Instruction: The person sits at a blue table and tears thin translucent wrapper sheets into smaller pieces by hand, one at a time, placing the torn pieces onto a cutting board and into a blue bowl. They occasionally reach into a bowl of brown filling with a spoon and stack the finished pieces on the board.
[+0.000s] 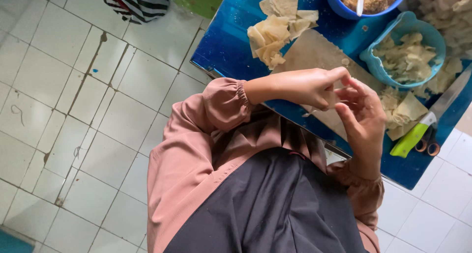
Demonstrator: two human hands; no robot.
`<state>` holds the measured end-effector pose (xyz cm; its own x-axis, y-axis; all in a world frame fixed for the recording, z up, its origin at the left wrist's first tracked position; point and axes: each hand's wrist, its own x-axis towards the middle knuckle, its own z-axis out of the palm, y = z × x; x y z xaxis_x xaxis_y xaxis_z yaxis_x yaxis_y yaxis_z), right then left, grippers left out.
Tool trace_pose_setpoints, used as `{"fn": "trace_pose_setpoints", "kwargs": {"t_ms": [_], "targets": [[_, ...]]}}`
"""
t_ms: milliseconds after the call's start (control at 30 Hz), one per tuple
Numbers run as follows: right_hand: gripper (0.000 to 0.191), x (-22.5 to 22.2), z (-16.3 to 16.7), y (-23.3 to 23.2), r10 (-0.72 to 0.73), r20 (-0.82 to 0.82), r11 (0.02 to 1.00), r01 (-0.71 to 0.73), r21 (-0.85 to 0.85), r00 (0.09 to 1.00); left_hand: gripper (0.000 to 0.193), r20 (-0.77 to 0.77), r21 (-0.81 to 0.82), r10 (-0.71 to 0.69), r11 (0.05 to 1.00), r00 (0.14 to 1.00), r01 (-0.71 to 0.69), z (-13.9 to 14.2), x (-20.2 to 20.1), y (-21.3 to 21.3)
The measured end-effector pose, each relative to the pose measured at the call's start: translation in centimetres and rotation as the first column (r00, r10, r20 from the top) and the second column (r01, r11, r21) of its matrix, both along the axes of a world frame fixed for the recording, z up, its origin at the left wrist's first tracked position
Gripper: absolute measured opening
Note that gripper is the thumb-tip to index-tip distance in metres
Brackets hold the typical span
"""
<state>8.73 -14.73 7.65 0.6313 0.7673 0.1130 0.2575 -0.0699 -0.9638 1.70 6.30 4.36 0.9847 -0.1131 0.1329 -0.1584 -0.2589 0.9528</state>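
Evidently soft and thin, the dough wrapper (335,93) sits just above the blue table (231,42), pinched between left hand (300,87) and right hand (364,116), fingers closed lightly on its tearable edges.

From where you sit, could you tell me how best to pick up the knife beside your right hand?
Grip the knife by its green handle, the near end by the table's edge, coming from your right; the blade points away toward the bowls.

White tiled floor (73,110) beneath a blue table (226,46).
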Motion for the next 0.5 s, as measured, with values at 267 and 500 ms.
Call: {"fn": "trace_pose_setpoints", "kwargs": {"t_ms": [267,500], "targets": [[0.039,-1.2,-2.4,0.2,-0.131,-0.395,0.973,0.194,0.125,0.909,0.047,-0.051,-0.074,0.016,0.997,0.999,-0.020,-1.3,-1.2,1.8],[0.031,-3.8,-3.0,0.0,-0.293,0.288,0.953,0.302,0.015,0.912,0.024,0.290,0.188,0.296,0.915,0.910,-0.357,-3.4,-2.9,-2.2]]}}
